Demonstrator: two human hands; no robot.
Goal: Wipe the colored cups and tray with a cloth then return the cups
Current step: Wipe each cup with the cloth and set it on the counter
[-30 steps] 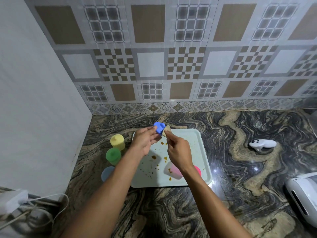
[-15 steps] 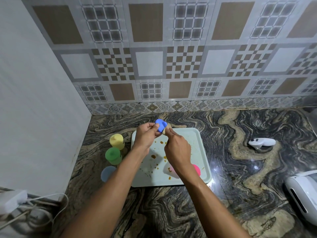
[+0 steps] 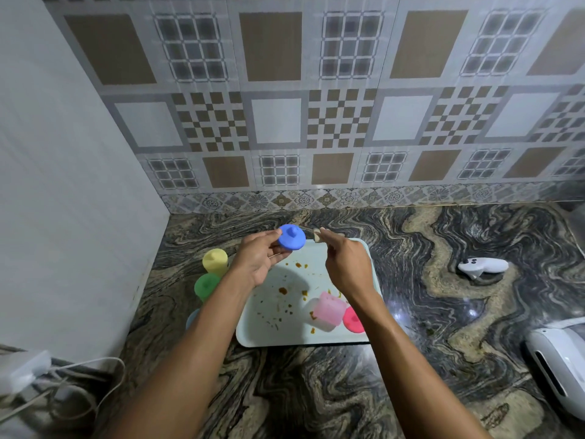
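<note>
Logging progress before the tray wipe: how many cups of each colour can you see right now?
Blue cup, held in the left hand: 1
Yellow cup: 1
Green cup: 1
Light blue cup, mostly hidden: 1
Pale pink cup on the tray: 1
Red-pink cup on the tray: 1
Total: 6

Matt plastic blue cup [image 3: 291,237]; glossy polished stone counter [image 3: 427,280]; smooth tray [image 3: 253,331].

Two bare forearms, no sleeves; thin ring on left hand [image 3: 256,261], right hand [image 3: 346,266] w/o jewelry.
</note>
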